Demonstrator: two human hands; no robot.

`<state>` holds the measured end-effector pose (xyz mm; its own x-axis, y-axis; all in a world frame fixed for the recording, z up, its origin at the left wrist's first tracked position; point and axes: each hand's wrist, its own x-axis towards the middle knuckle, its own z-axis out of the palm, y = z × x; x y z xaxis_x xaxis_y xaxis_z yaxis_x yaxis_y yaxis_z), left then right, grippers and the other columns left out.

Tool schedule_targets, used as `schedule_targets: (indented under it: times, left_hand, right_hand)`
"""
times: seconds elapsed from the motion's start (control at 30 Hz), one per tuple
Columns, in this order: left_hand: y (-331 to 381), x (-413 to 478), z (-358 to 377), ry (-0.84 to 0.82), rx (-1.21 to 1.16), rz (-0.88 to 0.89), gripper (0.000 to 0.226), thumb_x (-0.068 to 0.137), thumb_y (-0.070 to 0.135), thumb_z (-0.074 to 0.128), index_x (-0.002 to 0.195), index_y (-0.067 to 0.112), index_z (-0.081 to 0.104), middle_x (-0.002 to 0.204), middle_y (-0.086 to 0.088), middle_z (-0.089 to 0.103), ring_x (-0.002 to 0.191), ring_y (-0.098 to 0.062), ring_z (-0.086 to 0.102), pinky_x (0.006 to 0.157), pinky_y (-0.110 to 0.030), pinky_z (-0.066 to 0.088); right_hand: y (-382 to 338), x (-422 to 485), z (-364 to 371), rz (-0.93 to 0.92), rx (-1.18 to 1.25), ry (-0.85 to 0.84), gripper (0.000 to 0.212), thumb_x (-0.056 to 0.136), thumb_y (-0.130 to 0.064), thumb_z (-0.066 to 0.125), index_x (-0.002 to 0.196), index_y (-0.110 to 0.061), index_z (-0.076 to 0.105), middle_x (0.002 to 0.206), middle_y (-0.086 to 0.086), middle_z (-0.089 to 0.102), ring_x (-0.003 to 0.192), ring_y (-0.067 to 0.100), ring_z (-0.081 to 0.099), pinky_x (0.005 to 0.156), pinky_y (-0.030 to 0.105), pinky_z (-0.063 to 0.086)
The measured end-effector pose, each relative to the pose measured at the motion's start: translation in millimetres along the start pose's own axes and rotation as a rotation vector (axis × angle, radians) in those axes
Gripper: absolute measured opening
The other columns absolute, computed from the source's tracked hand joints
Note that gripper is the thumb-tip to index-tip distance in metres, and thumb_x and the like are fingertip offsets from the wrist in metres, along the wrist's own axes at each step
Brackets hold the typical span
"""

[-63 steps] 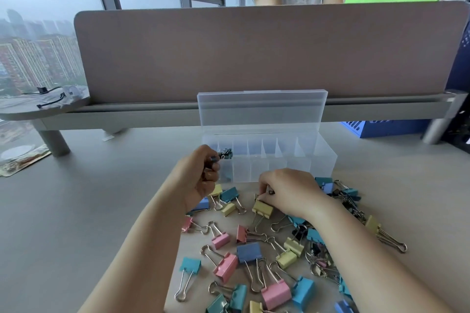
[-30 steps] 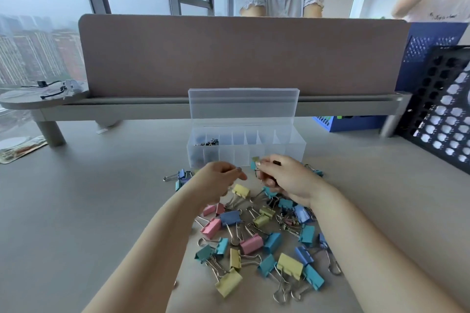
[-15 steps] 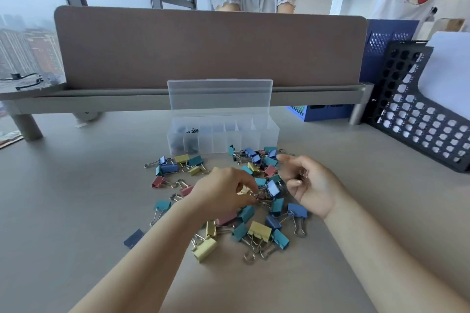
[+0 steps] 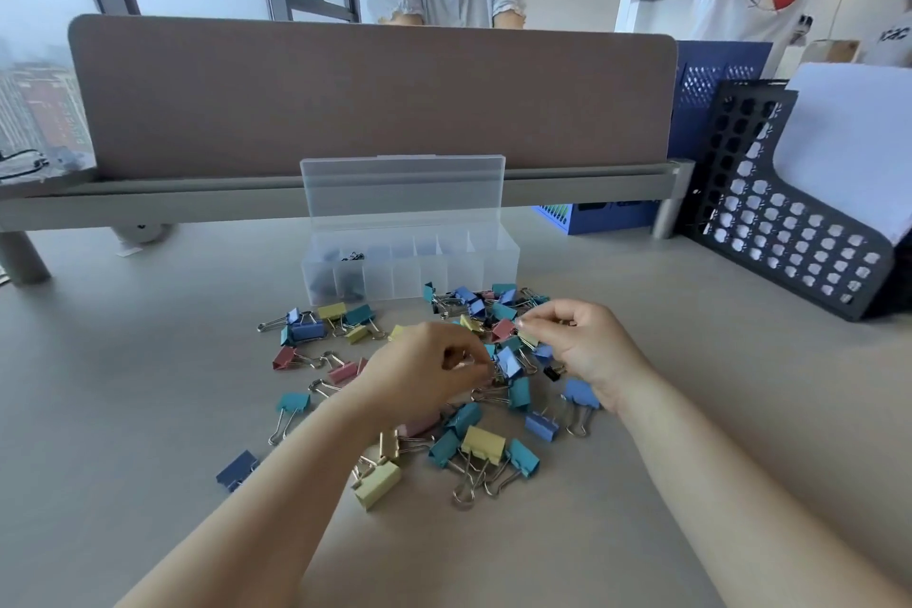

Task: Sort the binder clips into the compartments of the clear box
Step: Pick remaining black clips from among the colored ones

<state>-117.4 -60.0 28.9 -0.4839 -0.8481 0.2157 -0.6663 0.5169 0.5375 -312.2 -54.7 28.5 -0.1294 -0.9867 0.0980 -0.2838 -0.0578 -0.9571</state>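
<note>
Dozens of coloured binder clips (image 4: 483, 447) lie loose on the desk (image 4: 148, 385), spread in front of the clear box (image 4: 498, 262) and reaching almost to its front wall. The box stands open with its lid upright against the divider panel (image 4: 370, 99); small black clips (image 4: 353, 257) sit in its two leftmost compartments, and the others look bare. The left hand (image 4: 429, 375) is down over the middle of the pile, fingers curled, thumb and forefinger closed on the wire handles of a blue clip (image 4: 509, 360) that lies just right of the fingertips. The right hand (image 4: 587, 346) hovers just above the pile's right side, thumb and forefinger tips pressed together; whether anything is pinched between them cannot be told. The two hands are near each other but not touching. A black file rack (image 4: 789, 212) stands at the far right of the desk.
</note>
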Motion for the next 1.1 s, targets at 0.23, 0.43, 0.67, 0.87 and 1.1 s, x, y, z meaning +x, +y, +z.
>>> schedule_targets:
  times: [0.23, 0.43, 0.67, 0.87, 1.1]
  left_hand:
    - [2, 5, -14, -0.030, -1.275, -0.535, 0.016, 0.093, 0.013, 0.047, 0.078, 0.009, 0.046, 0.061, -0.002, 0.044, 0.045, -0.008, 0.029, 0.033, -0.014, 0.021]
    - [0, 7, -12, -0.088, -1.491, -0.578, 0.020, 0.089, 0.015, 0.037, 0.075, 0.012, 0.051, 0.067, -0.005, 0.049, 0.043, -0.008, 0.034, 0.033, -0.011, 0.022]
    - [-2, 6, -8, 0.105, -0.787, -0.459, 0.023, 0.086, 0.032, 0.065, 0.095, 0.011, 0.067, 0.059, 0.002, 0.048, 0.043, -0.008, 0.033, 0.037, -0.018, 0.029]
    - [-5, 7, 1, 0.060, -0.210, -0.279, 0.021, 0.077, 0.044, 0.073, 0.086, 0.025, 0.072, 0.070, -0.002, 0.060, 0.057, -0.009, 0.043, 0.054, -0.020, 0.035]
    - [-4, 8, 0, 0.033, -0.158, -0.211, 0.016, 0.080, 0.034, 0.073, 0.088, 0.021, 0.075, 0.063, 0.007, 0.057, 0.046, -0.001, 0.039, 0.046, -0.010, 0.031]
  right_hand:
    - [0, -5, 5, -0.109, -0.622, -0.212, 0.048, 0.078, -0.038, 0.076, 0.122, -0.029, 0.062, 0.074, -0.009, 0.046, 0.065, 0.010, 0.044, 0.059, 0.027, 0.035]
    - [2, -2, 8, -0.088, -0.713, -0.227, 0.049, 0.075, -0.042, 0.078, 0.118, -0.027, 0.059, 0.075, -0.014, 0.045, 0.071, 0.009, 0.045, 0.067, 0.029, 0.040]
    - [-6, -2, -4, -0.116, -0.647, -0.335, 0.043, 0.071, -0.043, 0.081, 0.105, -0.027, 0.061, 0.076, -0.012, 0.048, 0.062, 0.003, 0.044, 0.055, 0.021, 0.034]
    - [-9, 2, -10, -0.124, -0.610, -0.400, 0.037, 0.068, -0.039, 0.084, 0.096, -0.029, 0.062, 0.069, -0.009, 0.050, 0.054, 0.003, 0.042, 0.055, 0.022, 0.036]
    - [-17, 1, -7, -0.146, -0.599, -0.413, 0.036, 0.068, -0.039, 0.083, 0.094, -0.026, 0.063, 0.068, -0.021, 0.044, 0.059, -0.006, 0.043, 0.055, 0.014, 0.032]
